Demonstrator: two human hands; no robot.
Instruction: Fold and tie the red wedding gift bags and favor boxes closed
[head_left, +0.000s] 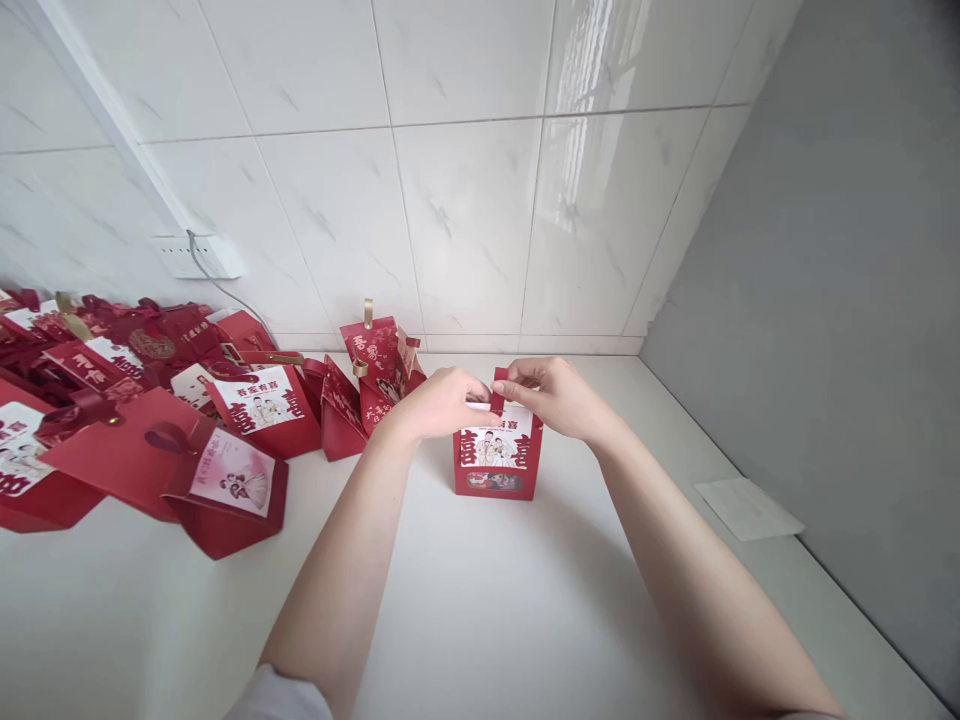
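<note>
A red wedding candy box (496, 452) stands upright on the white table, its front printed with a couple and red characters above a small oval window. At its top edge, my left hand (450, 402) grips the left side with thumb and fingers bent. My right hand (553, 395) pinches a red strap (499, 388) that sticks up from the top of the box. The fingertips of both hands nearly meet there, and the far side of the box is hidden behind them.
Many red gift boxes (251, 410) are heaped along the left side. A patterned red box (373, 350) with a gold loop stands by the tiled wall. A white socket strip (196, 257) with a grey cable sits behind. White paper (748, 508) lies at right by a grey panel (840, 300).
</note>
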